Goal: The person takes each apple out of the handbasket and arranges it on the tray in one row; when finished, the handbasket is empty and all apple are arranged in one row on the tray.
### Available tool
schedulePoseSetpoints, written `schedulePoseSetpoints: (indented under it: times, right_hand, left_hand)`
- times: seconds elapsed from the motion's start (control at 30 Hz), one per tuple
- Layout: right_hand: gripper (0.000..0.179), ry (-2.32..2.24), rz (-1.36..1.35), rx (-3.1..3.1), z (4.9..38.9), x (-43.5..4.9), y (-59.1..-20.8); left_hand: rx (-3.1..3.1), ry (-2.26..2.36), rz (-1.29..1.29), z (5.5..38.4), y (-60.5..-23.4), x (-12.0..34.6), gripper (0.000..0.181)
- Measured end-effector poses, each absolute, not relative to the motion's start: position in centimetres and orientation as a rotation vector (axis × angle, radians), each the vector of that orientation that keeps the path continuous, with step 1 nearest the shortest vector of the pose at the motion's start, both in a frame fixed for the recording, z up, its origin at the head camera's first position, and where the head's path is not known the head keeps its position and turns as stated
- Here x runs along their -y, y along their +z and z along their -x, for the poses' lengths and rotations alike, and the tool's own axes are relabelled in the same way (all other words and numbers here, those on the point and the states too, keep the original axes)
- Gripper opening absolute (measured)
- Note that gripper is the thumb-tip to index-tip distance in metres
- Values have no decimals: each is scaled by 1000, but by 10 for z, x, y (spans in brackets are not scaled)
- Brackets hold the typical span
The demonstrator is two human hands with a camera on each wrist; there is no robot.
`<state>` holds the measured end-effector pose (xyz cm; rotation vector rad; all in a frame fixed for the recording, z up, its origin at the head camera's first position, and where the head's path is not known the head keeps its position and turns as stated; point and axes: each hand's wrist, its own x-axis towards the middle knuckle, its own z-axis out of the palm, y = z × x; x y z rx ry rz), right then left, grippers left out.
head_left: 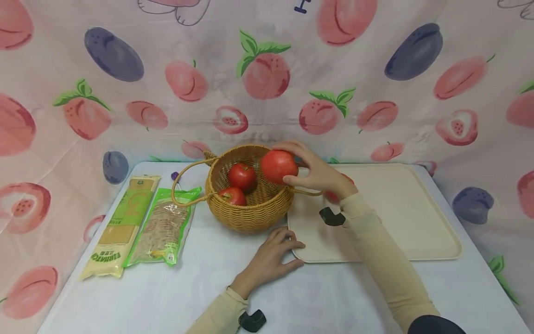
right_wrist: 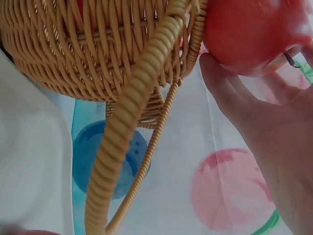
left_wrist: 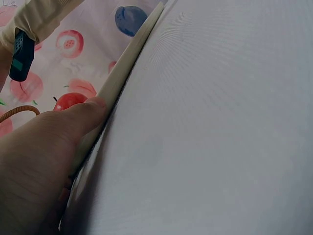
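Observation:
My right hand (head_left: 314,174) grips a red apple (head_left: 277,167) at the right rim of the wicker basket (head_left: 250,218). The right wrist view shows this apple (right_wrist: 259,34) with its stem towards the palm and fingertips around its side. Inside the basket lie two more red apples, one farther back (head_left: 242,177) and one nearer the front (head_left: 232,196). My left hand (head_left: 269,257) rests at the near left corner of the beige tray (head_left: 400,213), its thumb touching the rim in the left wrist view. Another red apple (left_wrist: 71,100) is on the tray, partly hidden behind my right wrist in the head view.
Left of the basket lie a long noodle pack (head_left: 121,227) and a green-edged clear bag (head_left: 164,227). One basket handle (head_left: 179,185) leans out to the left; the other (right_wrist: 132,98) hangs over the tray side. A fruit-print cloth (head_left: 267,116) hangs behind the table.

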<state>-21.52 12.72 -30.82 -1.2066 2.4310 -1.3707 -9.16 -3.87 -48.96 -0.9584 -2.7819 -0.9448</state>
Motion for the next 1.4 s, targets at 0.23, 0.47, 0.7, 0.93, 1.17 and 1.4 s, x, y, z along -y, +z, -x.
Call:
schedulePoseSetpoints:
  times: [0.23,0.47,0.7,0.93,1.17,1.4]
  right_hand:
    - [65,-1403,1146,-2458,209,-139,-308]
    - [66,-1427,1088,-2507,203,-152,-305]
    - [66,-1365,990,-2572,203,-170,-310]
    - [65,-1359,929,-2613,205,-188,-315]
    - [62,-1336,879,-2630,203,-205,-323]
    - [62,-1385,851,-2603,216,-226,-353]
  left_hand:
    - [2761,-909,970,91,-491,39,35]
    - [2770,-906,962,91,-491,38,36]
    - [2774,-929,961,91,-491,38,35]
    - [2779,-957,960,91,-491,38,35]
    - [2790,-958,956,91,-490,38,35]
    - [2786,-975,956,91,-490,38,35]
